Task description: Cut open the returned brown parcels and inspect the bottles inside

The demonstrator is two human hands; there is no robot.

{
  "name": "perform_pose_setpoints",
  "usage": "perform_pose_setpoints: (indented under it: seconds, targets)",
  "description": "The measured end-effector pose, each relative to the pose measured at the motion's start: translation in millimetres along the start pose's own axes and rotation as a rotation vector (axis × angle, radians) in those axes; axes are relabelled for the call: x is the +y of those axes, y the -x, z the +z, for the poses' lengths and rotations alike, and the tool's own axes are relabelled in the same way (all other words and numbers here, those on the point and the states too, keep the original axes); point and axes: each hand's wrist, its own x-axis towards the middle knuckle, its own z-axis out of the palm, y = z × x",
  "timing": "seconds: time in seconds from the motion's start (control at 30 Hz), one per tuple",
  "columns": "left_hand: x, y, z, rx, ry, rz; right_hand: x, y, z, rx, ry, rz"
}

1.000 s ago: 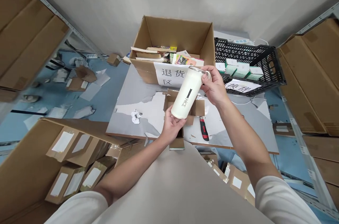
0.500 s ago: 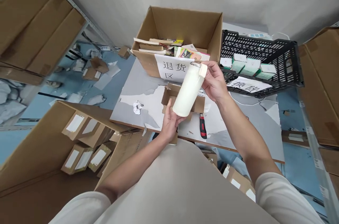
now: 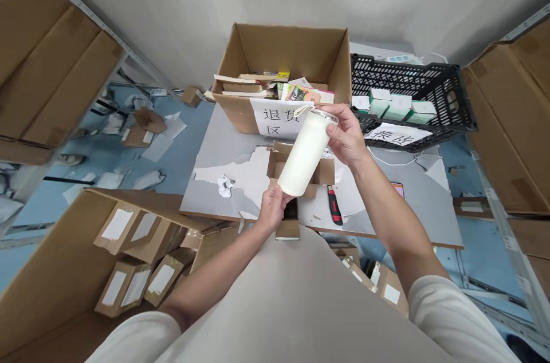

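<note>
A cream-white water bottle (image 3: 303, 156) with a metal band and a strap loop at its top is held tilted above the table, lid end up and to the right. My right hand (image 3: 347, 133) grips it round the lid end. At its base, the fingers of my left hand (image 3: 274, 206) are closed on the lower edge. Beneath the bottle lies an open small cardboard box (image 3: 323, 173), partly hidden by it. To the right of that box rests a red and black utility knife (image 3: 334, 205).
At the back stands a large cardboard box (image 3: 240, 114) of books, beside a black plastic crate (image 3: 451, 97) with several green-white boxes. Crumpled paper (image 3: 225, 185) lies on the table (image 3: 206, 180). A big carton (image 3: 51, 248) of small parcels is at lower left.
The bottle has been turned about its length, so its strap loop now shows on the left side of the lid. Both hands keep hold of it. The camera view has shifted slightly.
</note>
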Motion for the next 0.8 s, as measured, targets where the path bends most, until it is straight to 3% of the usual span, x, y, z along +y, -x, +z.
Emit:
perform_pose_setpoints:
  seconds: [0.27, 0.37, 0.57, 0.8]
  targets:
    - [14.1, -2.5, -19.2, -0.130, -0.098, 0.025, -4.8, 8.1, 17.1, 0.113, 0.196, -0.008]
    - [15.7, 1.2, -23.4, -0.147, -0.028, 0.025, -6.6, 14.7, 21.4, 0.103, 0.313, -0.036]
    - [17.1, 13.6, -32.0, -0.282, 0.146, -0.135, -18.7, 27.3, 31.5, 0.018, 0.286, -0.004]
    - [17.3, 17.7, -37.3, -0.310, 0.120, -0.291, -23.4, 32.5, 46.8, 0.160, 0.272, 0.086]
